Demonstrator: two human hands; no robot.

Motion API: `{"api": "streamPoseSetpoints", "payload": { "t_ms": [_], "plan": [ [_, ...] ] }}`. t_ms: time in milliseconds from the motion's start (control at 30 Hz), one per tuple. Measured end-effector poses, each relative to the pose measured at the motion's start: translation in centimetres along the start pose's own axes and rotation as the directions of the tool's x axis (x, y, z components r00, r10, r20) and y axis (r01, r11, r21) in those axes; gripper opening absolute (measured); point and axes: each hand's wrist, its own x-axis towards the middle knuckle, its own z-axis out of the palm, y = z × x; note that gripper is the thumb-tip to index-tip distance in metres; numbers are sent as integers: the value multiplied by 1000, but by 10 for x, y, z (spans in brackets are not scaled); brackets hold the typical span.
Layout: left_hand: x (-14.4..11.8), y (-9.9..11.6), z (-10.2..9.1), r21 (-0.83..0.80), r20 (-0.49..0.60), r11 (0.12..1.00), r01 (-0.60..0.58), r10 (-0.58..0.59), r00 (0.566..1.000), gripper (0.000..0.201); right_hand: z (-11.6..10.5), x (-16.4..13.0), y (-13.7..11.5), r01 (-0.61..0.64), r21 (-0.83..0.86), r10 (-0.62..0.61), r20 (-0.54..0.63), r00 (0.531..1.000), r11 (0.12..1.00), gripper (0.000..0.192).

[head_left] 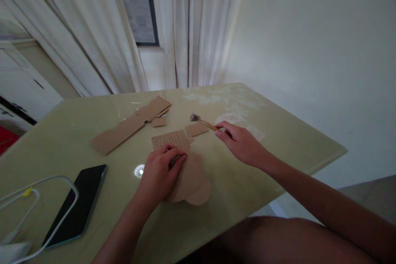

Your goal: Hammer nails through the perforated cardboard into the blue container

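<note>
My right hand (239, 142) is closed round the wooden handle of a small hammer (206, 123). Its dark metal head is raised over the table, pointing left. My left hand (162, 169) rests on a piece of brown cardboard (193, 177), thumb and fingertips pinched together. Something small and dark shows under the fingers, too hidden to name. Just beyond those fingers, the cardboard's far part carries rows of small punched holes (168, 139). A smaller cardboard scrap (197, 129) lies near the hammer head.
Long cardboard strips (130, 128) lie at the back left of the pale table (235, 198). A black phone or tablet (78, 204) sits at the left, a white cable (72, 185) looping over it. Clear plastic (239, 123) lies behind my right hand. Curtains and a wall stand behind.
</note>
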Motion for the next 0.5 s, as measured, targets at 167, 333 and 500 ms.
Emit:
{"api": "streamPoseSetpoints", "payload": {
  "t_ms": [167, 333, 500],
  "plan": [
    [0, 1, -2, -56, -43, 998, -20, 17, 999, 26, 43, 17, 23, -148, -52, 149, 28, 988, 988, 32],
    [-2, 3, -20, -111, -276, 993, 31, -61, 959, 25, 77, 29, 35, -178, -47, 180, 43, 983, 983, 36],
    [-17, -18, -29, -177, -432, 939, 294, -343, 835, 50, 93, 34, 43, -146, -50, 151, 110, 982, 988, 36]
  ]
}}
